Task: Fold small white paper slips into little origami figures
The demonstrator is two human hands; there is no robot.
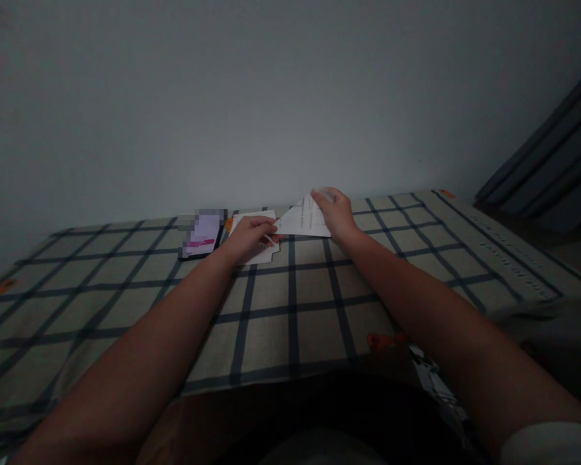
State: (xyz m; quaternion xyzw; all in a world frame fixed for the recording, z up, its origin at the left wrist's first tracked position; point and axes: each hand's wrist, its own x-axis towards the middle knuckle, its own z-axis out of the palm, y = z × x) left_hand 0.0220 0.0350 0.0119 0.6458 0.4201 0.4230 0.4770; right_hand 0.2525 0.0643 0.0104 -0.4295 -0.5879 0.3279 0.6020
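A folded sheet of white paper (pixel 303 218) with faint printed lines is held up between both hands, a little above the table. My left hand (pixel 250 237) pinches its pointed left corner between thumb and fingers. At the upper right, my right hand (pixel 336 210) grips the sheet, thumb in front and fingers partly behind it. Under and beside my left hand, more white papers (pixel 259 258) lie on the cloth, partly covered by the hand. A phone (pixel 204 234) with a lit, blurred-out screen rests just left of them.
A checked tablecloth (pixel 314 278) with dark blue lines covers the table, which stands against a pale wall (pixel 290 97). Dark curtain fabric (pixel 552 148) hangs at the right. The table's front edge runs close to my body, with an orange print (pixel 385 341) near it.
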